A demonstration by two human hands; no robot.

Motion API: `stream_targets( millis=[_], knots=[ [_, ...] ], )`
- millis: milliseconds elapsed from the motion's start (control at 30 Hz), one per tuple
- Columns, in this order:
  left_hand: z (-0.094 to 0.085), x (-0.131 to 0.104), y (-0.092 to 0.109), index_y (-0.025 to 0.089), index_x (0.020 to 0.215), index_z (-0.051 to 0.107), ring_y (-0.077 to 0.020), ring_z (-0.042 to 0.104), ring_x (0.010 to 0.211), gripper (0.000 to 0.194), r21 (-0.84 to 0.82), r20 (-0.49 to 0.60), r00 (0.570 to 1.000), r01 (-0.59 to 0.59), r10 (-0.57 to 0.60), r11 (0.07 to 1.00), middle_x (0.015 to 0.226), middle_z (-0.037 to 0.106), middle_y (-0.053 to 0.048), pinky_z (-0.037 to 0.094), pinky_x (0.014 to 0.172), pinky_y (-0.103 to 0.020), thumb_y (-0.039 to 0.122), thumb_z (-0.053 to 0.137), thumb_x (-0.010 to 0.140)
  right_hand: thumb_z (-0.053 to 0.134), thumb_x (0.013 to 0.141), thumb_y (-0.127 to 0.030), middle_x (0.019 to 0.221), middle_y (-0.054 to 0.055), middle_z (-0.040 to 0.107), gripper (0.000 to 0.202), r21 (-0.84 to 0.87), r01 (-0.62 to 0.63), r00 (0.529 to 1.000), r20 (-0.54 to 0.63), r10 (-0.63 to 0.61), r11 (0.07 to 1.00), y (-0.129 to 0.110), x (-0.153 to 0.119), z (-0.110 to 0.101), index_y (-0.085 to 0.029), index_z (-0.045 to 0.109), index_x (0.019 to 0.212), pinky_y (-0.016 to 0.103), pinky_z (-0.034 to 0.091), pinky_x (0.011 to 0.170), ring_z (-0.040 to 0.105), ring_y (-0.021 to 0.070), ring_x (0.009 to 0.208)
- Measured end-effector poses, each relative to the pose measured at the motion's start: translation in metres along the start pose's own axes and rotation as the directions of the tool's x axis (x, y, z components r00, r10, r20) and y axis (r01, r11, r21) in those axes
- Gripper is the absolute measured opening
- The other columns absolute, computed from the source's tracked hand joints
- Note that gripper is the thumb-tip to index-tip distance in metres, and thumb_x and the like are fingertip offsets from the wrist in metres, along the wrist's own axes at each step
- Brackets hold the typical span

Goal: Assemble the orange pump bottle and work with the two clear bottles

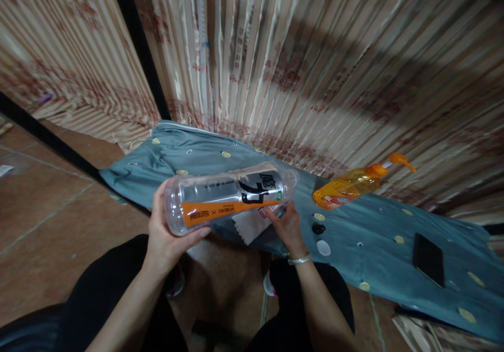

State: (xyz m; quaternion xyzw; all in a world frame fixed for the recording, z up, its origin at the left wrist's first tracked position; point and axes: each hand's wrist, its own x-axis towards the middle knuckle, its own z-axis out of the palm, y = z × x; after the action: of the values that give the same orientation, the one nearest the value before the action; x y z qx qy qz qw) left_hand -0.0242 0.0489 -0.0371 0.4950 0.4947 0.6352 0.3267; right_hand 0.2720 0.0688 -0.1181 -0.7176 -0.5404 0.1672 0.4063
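Bottle (228, 197): a large clear plastic one, held on its side above the cloth cover (378, 241), neck pointing right; its far side is hidden, and the smaller label print cannot be read.
Left hand (165, 236): closed around the base end, thumb laid along the lower side; the other fingers are largely hidden behind the plastic.
Right hand (289, 226): set below the neck end, its fingers bent and partly covered; whether anything is gripped by them cannot be told.
White wipe (252, 227): partly screened by the bottle; whether it is held or laid down is hard to tell.
Pump bottle (346, 186): orange, placed on the cover near the curtain (244, 52), which is cut off by the top edge.
Black object (318, 228): too small to be identified; a white disc (323, 247) is seen just beside it.
Phone (429, 259): laid well to the right, its face dark.
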Motion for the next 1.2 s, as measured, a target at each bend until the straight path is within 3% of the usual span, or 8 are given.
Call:
stream_targets(
  millis=[400,700,1000,1200],
  knots=[
    [0.0026,-0.0005,0.0028,0.027,0.137,0.066,-0.0521,0.066,0.140,0.105,0.009,-0.030,1.000,-0.007,0.007,1.000,0.144,0.069,-0.015,0.053,0.124,-0.067,0.050,0.107,0.043,0.083,0.080,-0.058,0.100,0.014,0.085,0.051,-0.062,0.017,0.999,-0.034,-0.019,0.998,0.0056,0.0002,0.0034,-0.025,0.060,0.111,0.043,0.064,0.080,0.084,0.0361,0.093],
    [0.0025,-0.0002,0.0039,0.027,0.135,0.066,-0.0524,0.067,0.138,0.104,0.011,-0.034,0.999,-0.023,0.024,1.000,0.141,0.070,-0.015,0.051,0.124,-0.068,0.048,0.108,0.042,0.084,0.079,-0.055,0.100,0.015,0.085,0.049,-0.054,0.006,1.000,-0.024,-0.007,0.999,0.0034,0.0008,0.0025,-0.025,0.058,0.109,0.047,0.066,0.083,0.084,0.0381,0.095],
    [0.0017,-0.0005,0.0049,0.028,0.138,0.065,-0.0519,0.066,0.140,0.104,0.021,-0.004,1.000,-0.007,0.007,1.000,0.144,0.069,-0.014,0.052,0.125,-0.068,0.049,0.107,0.045,0.083,0.080,-0.063,0.098,0.013,0.085,0.052,-0.024,0.019,0.999,-0.046,-0.020,1.000,0.0018,-0.0002,0.0032,-0.026,0.060,0.108,0.043,0.066,0.078,0.084,0.0350,0.091],
    [0.0020,-0.0012,0.0049,0.029,0.137,0.065,-0.0517,0.066,0.141,0.107,0.016,-0.032,0.999,0.004,-0.003,1.000,0.145,0.069,-0.014,0.051,0.125,-0.067,0.050,0.107,0.042,0.084,0.080,-0.054,0.102,0.015,0.085,0.050,-0.036,0.009,1.000,-0.016,-0.010,0.999,-0.0003,0.0001,0.0019,-0.024,0.060,0.112,0.046,0.066,0.082,0.084,0.0374,0.094]
  ],
)
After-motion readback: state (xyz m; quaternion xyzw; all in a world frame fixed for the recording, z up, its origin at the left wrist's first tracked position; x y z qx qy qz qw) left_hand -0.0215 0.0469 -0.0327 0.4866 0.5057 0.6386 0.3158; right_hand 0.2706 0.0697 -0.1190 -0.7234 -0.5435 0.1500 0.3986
